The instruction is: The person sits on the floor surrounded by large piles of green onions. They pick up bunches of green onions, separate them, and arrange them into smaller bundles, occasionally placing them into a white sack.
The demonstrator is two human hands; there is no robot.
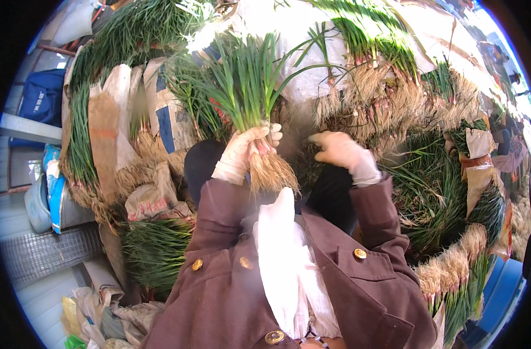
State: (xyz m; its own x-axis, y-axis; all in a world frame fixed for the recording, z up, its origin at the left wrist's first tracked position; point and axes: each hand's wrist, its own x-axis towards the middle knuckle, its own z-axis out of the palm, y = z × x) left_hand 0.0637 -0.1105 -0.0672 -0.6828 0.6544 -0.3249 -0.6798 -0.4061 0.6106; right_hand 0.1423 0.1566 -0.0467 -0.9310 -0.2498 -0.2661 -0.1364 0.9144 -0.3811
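A bunch of green-leaved allium seedlings [253, 83] stands upright in my gloved left hand [243, 150]. My fingers wrap its pinkish-white bases, and the pale stringy roots hang below them. To the right, my gloved right hand [341, 155] points inward with its fingers apart, holding nothing that I can see. Beyond it lie more seedlings [387, 100] with roots toward me, and a few single ones [331, 85] rest on a whitish woven sack [307, 78].
Seedling bundles are packed on the left [83, 139]. Loose leafy seedlings [431, 187] fill the right side, with root-up bundles [448, 270] nearer me. A printed sack [154, 196], a blue bag [40, 98] and wire mesh [51, 253] are at left; a blue container [501, 292] stands lower right.
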